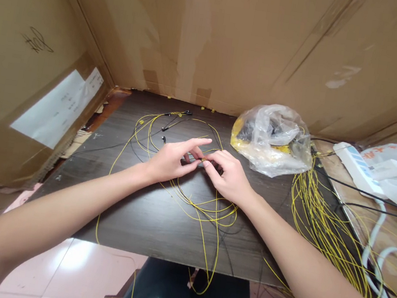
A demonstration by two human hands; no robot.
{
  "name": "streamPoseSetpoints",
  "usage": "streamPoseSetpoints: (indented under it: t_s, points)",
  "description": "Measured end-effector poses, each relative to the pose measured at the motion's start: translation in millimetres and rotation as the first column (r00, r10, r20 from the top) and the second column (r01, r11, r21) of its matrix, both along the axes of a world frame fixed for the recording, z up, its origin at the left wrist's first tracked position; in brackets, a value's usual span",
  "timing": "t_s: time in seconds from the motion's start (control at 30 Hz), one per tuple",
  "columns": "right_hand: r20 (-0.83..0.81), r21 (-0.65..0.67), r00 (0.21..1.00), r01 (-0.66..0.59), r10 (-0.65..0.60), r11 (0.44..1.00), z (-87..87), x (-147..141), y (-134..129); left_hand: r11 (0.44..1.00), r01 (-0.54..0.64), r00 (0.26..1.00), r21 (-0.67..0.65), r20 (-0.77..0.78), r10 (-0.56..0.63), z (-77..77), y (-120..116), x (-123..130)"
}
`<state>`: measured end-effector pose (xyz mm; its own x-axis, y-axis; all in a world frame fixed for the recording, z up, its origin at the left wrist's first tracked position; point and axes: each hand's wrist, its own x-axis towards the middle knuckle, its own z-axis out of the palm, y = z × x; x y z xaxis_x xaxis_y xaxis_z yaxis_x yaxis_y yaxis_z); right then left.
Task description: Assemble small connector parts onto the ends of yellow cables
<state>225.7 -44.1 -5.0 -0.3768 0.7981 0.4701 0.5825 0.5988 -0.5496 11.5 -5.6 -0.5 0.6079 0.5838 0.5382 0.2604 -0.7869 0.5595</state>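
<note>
My left hand point(176, 159) and my right hand point(230, 174) meet above the middle of the dark tabletop point(127, 228). Thumb and index finger of my right hand pinch a small yellowish piece point(203, 159) at their tips; its kind is too small to make out. The left thumb and a finger close in from the other side, index finger stretched out, around something mostly hidden. Thin yellow cables point(190, 201) loop under and around both hands and hang over the front edge. Black cable ends point(165, 128) lie beyond my left hand.
A clear plastic bag point(272, 140) with dark and yellow contents stands at the back right. Beside it a bundle of yellow cables point(324, 227) runs over the table's right edge. Farther right are a white power strip point(358, 168) and white cord point(370, 244). Cardboard walls point(215, 37) enclose the back and left.
</note>
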Motion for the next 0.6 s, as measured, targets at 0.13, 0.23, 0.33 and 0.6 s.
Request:
streamPoseSetpoints:
  t_s: [0.13,0.23,0.33,0.6]
  points:
    - [0.010,-0.019,1.000,-0.013,0.013,1.000,1.5,0.6,-0.1,1.000,0.010,1.000,0.023,0.021,-0.010,-0.5,-0.7,0.8]
    - [0.013,-0.045,1.000,-0.015,0.016,0.999,2.3,0.6,-0.1,0.999,0.005,1.000,0.033,0.030,-0.006,-0.7,-1.1,1.6]
    - [0.014,-0.057,1.000,-0.023,0.024,0.998,2.7,0.4,0.0,0.999,0.004,1.000,0.052,0.030,-0.006,-1.1,-1.3,2.1]
    - [0.024,-0.073,0.999,-0.046,0.048,0.996,0.8,0.3,1.4,0.999,0.001,0.999,0.053,0.055,-0.004,-0.9,-2.4,3.3]
